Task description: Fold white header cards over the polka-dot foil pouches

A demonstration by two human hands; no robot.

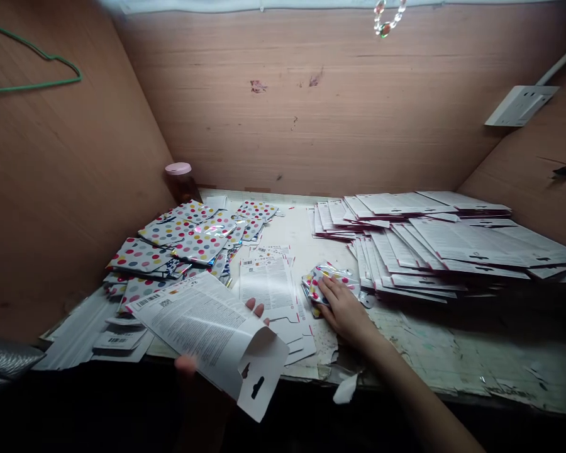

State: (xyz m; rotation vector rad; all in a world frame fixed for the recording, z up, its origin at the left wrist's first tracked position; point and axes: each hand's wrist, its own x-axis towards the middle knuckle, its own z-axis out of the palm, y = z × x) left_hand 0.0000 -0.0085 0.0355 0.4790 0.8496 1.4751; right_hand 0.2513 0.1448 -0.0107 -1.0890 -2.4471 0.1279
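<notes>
White, flat, printed card sleeve in hand

We find it over the pale, worn worktop's near edge, clamped between the left hand's thumb and fingers. The right hand's fingers cover a glossy, polka-dotted packet; their grip we cannot tell. We judge this a pick-up; the next move calls for a firm pinch, sleeve steady.

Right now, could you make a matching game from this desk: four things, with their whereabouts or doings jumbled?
1. Left hand
2. Right hand
3. Pink-lidded container
4. Green wire hanger

A. At the left panel
B. Touching dotted packets
C. Holding a white printed carton
D. In the worktop's far left corner

Pairs: 1-C, 2-B, 3-D, 4-A
</notes>
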